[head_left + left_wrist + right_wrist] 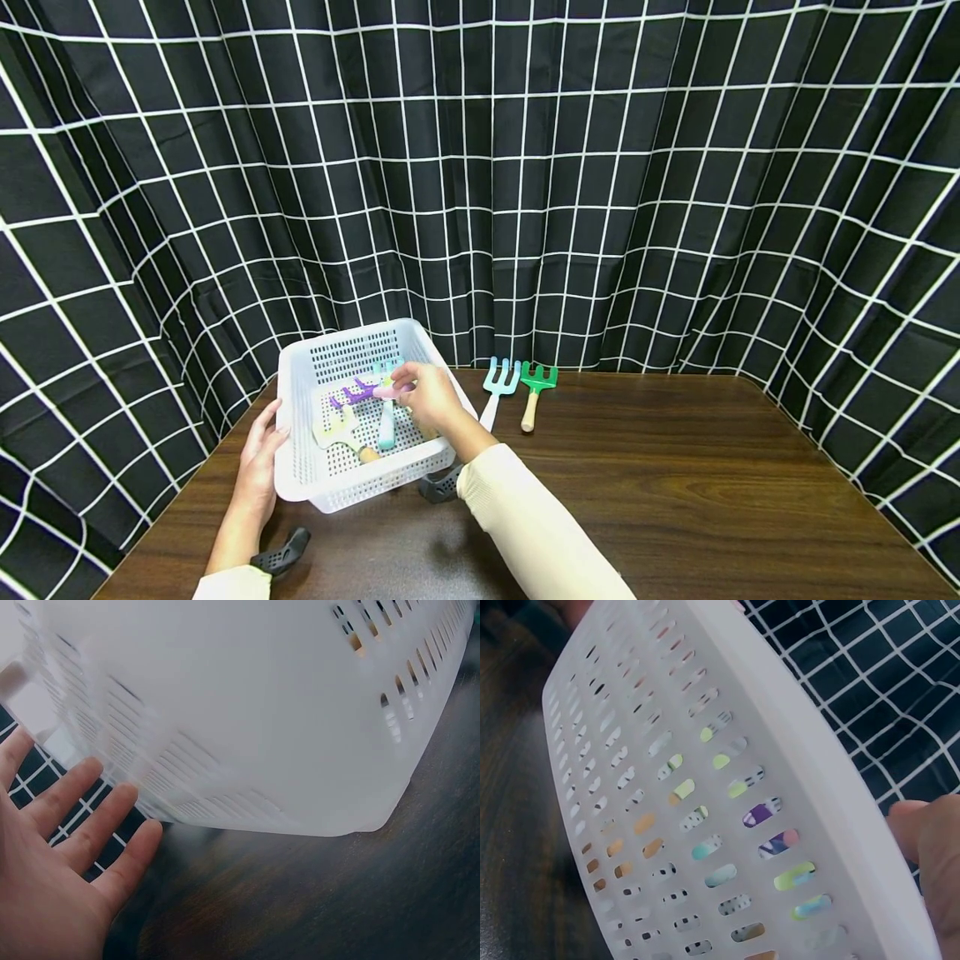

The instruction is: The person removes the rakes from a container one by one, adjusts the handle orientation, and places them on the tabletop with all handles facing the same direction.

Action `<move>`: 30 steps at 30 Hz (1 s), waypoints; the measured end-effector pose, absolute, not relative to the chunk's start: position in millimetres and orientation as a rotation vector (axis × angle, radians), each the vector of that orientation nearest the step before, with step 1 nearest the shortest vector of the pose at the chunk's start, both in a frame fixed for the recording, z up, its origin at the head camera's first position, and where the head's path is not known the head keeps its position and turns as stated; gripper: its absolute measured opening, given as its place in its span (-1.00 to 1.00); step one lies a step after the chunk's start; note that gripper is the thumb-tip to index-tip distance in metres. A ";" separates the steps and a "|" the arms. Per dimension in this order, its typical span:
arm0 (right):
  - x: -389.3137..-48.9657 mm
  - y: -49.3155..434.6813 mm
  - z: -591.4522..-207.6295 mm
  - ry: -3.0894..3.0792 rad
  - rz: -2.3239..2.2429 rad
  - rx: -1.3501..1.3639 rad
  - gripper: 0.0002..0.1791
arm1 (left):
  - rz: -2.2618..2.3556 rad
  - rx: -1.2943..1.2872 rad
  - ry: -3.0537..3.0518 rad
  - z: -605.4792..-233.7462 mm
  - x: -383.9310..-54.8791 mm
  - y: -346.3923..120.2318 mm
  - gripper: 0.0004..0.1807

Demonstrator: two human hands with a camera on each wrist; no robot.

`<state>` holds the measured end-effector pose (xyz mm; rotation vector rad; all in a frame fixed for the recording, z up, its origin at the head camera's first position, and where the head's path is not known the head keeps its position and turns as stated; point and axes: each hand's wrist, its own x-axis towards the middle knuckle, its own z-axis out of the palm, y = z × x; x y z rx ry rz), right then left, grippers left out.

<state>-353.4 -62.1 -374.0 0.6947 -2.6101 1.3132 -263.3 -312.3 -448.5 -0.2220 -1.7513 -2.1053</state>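
Observation:
A white plastic basket (367, 483) with slotted walls stands at the left of the table. My left hand (258, 462) touches its left side, and in the left wrist view the fingers (112, 817) are spread and nearly straight. Over the basket, my right hand (427, 396) pinches the pink handle of a purple hand rake (358, 392). A pale yellow-green tool (336, 429) with a wooden handle lies inside, beside a tool with a light blue handle (386, 427). The right wrist view shows mostly the basket's wall (705, 772); its contents show only through the slots.
To the basket's right, a light blue hand rake (501, 379) with a white handle and a green hand rake (538, 379) with a wooden handle lie near the back edge. The brown wooden table (660, 475) extends right. A black, white-gridded curtain (525, 167) surrounds it.

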 end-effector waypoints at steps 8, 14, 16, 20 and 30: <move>-355.5 -61.2 -372.5 -2.523 1.245 0.646 -0.62 | -2.090 -0.163 -1.784 -448.6 -264.8 -312.8 -0.51; -355.8 -61.0 -372.9 -2.530 1.174 0.659 -0.56 | -2.103 -0.188 -1.763 -450.2 -265.7 -313.6 -0.51; -355.7 -61.0 -373.8 -2.538 1.171 0.667 -0.62 | -2.109 -0.202 -1.754 -450.5 -265.8 -313.5 -0.51; -355.1 -61.0 -374.3 -2.564 1.152 0.658 -0.72 | -2.115 -0.219 -1.746 -451.4 -266.3 -313.3 -0.52; -353.6 -59.1 -372.3 -2.494 1.260 0.564 -0.79 | -2.096 -0.176 -1.781 -450.6 -265.7 -313.8 -0.51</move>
